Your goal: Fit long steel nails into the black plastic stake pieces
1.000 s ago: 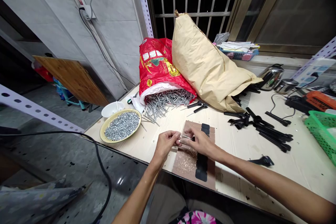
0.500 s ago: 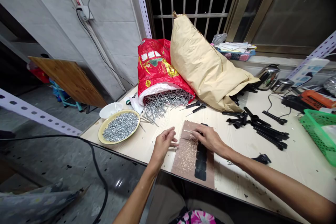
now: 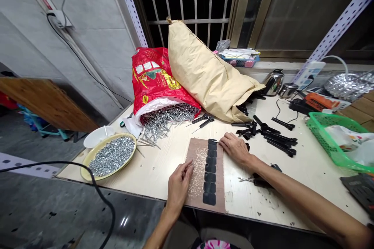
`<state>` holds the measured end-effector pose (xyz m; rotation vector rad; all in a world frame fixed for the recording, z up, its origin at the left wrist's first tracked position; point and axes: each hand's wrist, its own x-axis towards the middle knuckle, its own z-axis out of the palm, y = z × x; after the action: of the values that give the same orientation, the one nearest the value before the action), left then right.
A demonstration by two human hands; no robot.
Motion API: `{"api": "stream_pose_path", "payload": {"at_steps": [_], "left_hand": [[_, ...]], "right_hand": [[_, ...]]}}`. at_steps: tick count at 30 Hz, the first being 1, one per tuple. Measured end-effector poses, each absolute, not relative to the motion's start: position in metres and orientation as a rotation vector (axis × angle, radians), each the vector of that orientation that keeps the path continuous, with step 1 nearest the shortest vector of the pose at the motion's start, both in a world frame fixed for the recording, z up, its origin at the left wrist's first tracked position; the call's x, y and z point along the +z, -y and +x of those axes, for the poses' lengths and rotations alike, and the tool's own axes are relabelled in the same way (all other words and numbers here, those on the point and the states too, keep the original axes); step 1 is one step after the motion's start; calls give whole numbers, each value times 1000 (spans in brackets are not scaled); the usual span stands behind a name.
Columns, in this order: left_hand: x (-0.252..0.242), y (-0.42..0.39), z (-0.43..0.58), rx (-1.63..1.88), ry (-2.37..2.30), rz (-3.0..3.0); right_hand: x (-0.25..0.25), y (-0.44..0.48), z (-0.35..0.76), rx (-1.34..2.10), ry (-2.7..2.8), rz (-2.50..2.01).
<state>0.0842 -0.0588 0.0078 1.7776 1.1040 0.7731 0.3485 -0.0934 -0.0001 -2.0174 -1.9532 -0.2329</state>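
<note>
A brown board (image 3: pixel 220 186) lies at the table's front edge. Small pale bits (image 3: pixel 198 163) are scattered over it beside a column of black rounded squares (image 3: pixel 209 177). My right hand (image 3: pixel 235 148) is closed at the top of this column. Its fingers pinch a thin, light rod-like piece (image 3: pixel 215 141) that crosses the uppermost square; its exact kind is unclear. My left hand (image 3: pixel 179 183) hovers over or rests on the board's left edge, thumb and fingertips pressed together. Anything small between them is hidden.
At left stand a yellow bowl of small silver pieces (image 3: pixel 112 155) and a white bowl (image 3: pixel 97 136). A red bag (image 3: pixel 152 74) spills long metal pins (image 3: pixel 163 120). Behind are a large paper sack (image 3: pixel 204 74), black tools (image 3: pixel 277 140) and a green basket (image 3: pixel 321 136).
The view has swung right. My right hand has gone from over the pale bits to the top of the black column. My left hand has come nearer the board, its fingers closing.
</note>
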Motion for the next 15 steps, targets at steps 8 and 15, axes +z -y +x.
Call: {"api": "stream_pose_path", "payload": {"at_steps": [8,15], "left_hand": [[5,61,88,787,-1139,1925],[3,60,87,791,-1158,1969]], "right_hand": [[-1,136,315,-203,2447,-1354],[-9,129,312,-142,2380,-1436]]}}
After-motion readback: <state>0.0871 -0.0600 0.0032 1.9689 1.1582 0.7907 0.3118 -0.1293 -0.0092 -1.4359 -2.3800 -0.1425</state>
